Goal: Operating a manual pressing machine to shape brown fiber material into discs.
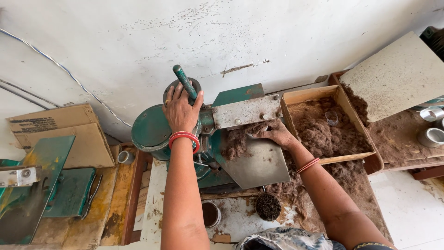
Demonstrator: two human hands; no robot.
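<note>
1. Hands first: left hand [181, 111] is wrapped tight round the green lever [185, 82] at the top of the green press machine [159, 132], fingers closed on the handle, thumb side toward the wall. Red bangles sit at the wrist.
2. Right hand [275, 133] lies palm-down on the steel chute [257, 163], fingers curled together into a clump of brown fibrous mix [240, 139], pressed toward the machine's mouth under the grey metal plate [245, 111]. Grip looks loose, more a push than a pinch.
3. More of the mix fills the wooden tray [296, 99] just right of the chute & spills over the bench below it. A small clear cup [331, 117] sits half-buried in the tray.
4. Step in hand, as I judge it: feeding mix into the press w/ the right while the left holds the lever ready.
5. Next move prob. calls for right fingers clear of the mouth before the lever swings, then a firm, steady pull w/ the left.
6. Below the chute: a small dark filled cup [268, 206] & a metal cup [211, 214] on the bench, both apart from either hand.
</note>
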